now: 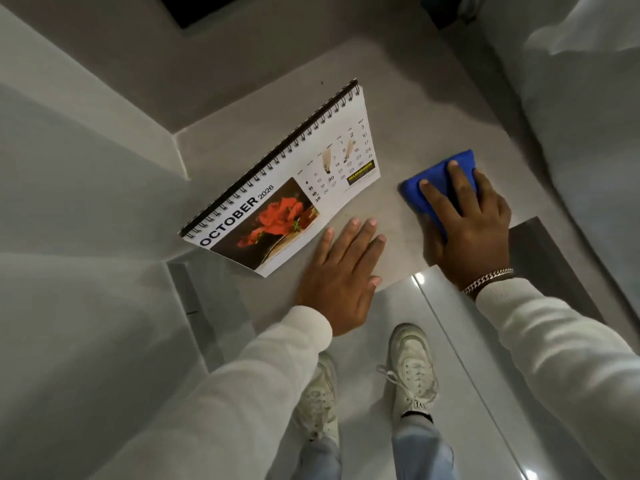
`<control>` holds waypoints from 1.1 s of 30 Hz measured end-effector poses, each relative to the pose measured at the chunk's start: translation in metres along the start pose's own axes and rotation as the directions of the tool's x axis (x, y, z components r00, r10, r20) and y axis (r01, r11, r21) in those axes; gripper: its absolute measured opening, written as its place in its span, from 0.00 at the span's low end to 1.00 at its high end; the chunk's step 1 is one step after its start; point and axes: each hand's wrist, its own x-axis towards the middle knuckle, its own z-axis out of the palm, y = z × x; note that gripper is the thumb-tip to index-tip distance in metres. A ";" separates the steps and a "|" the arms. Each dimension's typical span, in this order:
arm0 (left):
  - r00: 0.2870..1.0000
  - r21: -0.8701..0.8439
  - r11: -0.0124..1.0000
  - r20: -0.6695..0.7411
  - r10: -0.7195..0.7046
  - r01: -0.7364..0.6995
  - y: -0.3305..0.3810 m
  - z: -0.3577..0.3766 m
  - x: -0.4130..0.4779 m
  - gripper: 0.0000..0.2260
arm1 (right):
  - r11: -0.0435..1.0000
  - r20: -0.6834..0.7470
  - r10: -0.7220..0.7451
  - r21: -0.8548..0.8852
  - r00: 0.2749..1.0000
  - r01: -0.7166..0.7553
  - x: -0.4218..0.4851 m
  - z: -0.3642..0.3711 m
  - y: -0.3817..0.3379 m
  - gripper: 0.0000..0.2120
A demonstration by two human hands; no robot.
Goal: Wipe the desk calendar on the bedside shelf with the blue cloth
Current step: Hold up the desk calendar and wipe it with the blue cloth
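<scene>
A spiral-bound desk calendar (287, 181) stands on the grey bedside shelf (398, 109), showing October 2026 with a red flower picture. My left hand (343, 271) rests flat on the shelf just in front of the calendar's lower edge, fingers spread, holding nothing. To the right, my right hand (467, 220) presses down on a folded blue cloth (429, 188) lying on the shelf, a short gap away from the calendar's right corner. The cloth does not touch the calendar.
A grey wall (69, 168) rises on the left and a white bed cover (595, 98) lies at the right. Below the shelf's front edge is a glossy tiled floor (485, 375) with my two white shoes on it.
</scene>
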 end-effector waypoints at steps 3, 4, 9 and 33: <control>0.999 -0.058 0.998 0.035 0.036 -0.034 -0.004 -0.006 0.000 0.26 | 0.998 -0.008 0.063 -0.010 0.998 -0.063 0.001 0.000 -0.008 0.26; 0.998 -0.097 0.994 0.049 0.045 -0.040 -0.005 -0.010 -0.001 0.26 | 0.997 -0.005 0.076 -0.007 0.997 -0.076 0.003 0.000 -0.010 0.27; 0.991 -0.241 0.967 0.082 0.102 -0.079 -0.005 -0.067 -0.023 0.24 | 0.994 0.044 0.104 0.008 0.994 -0.105 0.003 -0.017 -0.019 0.27; 0.973 -0.071 0.972 0.034 0.228 -0.225 -0.104 -0.168 0.033 0.40 | 0.313 -0.025 0.671 0.916 0.741 -0.252 0.028 -0.007 -0.173 0.25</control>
